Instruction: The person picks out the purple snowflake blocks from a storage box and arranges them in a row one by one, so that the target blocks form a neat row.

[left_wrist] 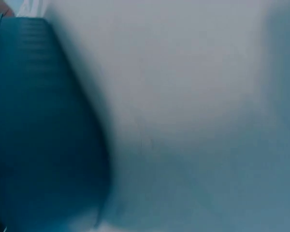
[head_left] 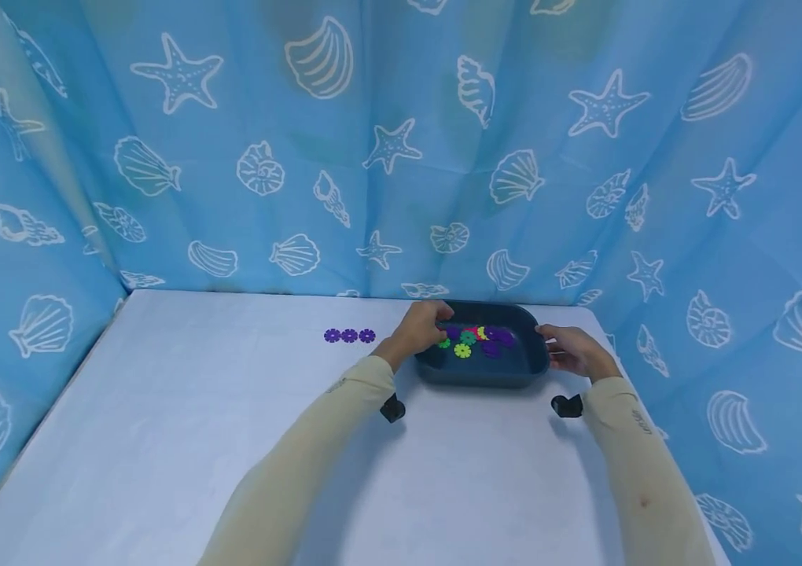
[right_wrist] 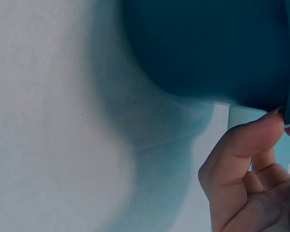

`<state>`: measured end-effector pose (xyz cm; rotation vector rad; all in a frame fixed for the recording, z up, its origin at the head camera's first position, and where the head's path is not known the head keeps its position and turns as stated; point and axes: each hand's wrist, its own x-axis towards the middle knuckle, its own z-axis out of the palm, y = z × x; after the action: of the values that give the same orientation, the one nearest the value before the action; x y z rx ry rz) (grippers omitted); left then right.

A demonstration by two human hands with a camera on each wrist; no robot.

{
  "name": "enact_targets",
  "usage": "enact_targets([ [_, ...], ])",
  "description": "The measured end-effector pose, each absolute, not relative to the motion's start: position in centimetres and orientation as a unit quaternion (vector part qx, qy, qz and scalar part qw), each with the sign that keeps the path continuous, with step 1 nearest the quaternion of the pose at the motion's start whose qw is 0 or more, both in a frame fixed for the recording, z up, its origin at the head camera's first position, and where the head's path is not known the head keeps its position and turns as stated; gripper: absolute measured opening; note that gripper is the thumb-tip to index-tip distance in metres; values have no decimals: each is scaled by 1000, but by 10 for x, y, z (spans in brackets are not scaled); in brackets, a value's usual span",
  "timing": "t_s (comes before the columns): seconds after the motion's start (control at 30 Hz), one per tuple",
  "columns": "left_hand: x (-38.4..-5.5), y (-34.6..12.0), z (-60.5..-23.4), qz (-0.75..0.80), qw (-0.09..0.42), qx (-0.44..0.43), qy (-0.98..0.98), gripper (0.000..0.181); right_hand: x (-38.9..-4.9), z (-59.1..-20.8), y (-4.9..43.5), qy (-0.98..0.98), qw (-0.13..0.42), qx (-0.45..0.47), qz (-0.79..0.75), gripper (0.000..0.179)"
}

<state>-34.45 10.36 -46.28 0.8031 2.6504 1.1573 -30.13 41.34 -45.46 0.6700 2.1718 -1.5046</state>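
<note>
A dark blue-grey plastic tray (head_left: 482, 377) stands toward the back right of the table. Inside lie several notched plastic discs, among them a yellow disc (head_left: 462, 350), a green disc (head_left: 468, 337) and purple discs (head_left: 491, 349). My left hand (head_left: 417, 326) reaches over the tray's left end, bent fingertips beside the discs; I cannot tell whether they pinch one. On the opposite end, my right hand (head_left: 574, 351) pinches the rim between thumb and fingers, closely seen in the right wrist view. The left wrist view has mostly the tray's outer wall (left_wrist: 43, 121).
Three purple discs (head_left: 349, 336) lie in a row on the white table (head_left: 160, 440), left of the tray. Behind the table hangs a blue curtain (head_left: 387, 196) with shells and starfish. Black wrist cameras (head_left: 567, 406) jut out beneath both wrists.
</note>
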Motion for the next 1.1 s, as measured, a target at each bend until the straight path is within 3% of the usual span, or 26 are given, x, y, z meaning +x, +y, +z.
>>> enact_targets([
  [0.6,-347,140,-471,205,103,256,939,44,-306,-453,411,764,213,242,-559,61],
  [1.1,-349,153,-484,234,89,264,932,39,-303,-454,416,762,209,269,-550,60],
])
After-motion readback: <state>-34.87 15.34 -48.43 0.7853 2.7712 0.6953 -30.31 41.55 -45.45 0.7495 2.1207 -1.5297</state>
